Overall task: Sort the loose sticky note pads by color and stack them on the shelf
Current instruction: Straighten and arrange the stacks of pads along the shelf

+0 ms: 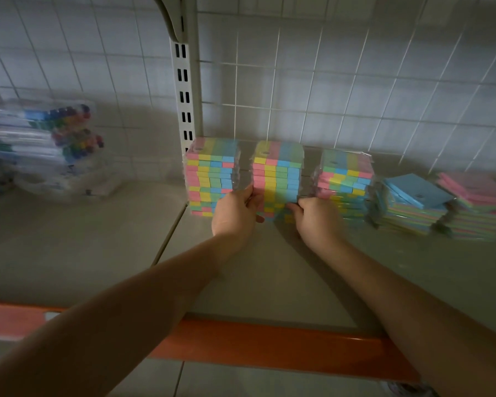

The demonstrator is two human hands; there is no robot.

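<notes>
Head view: on the beige metal shelf (pixel 298 282), beside a finished pile of multicolour pads (pixel 211 176), the left hand (pixel 235 210) and right hand (pixel 317 216) clamp curled fingers on opposite sides of the middle stack of plastic-wrapped pastel sticky-note pads (pixel 278 179), probably to square it. Its pink, yellow, green and blue strips stand upright but slightly staggered, between neighbouring stacks.

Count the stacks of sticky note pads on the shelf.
5. Leftmost stack by the slotted upright; middle stack held between both hands; third stack right of it; blue-topped stack; pink-topped stack at far right. More may lie beyond the frame.
</notes>
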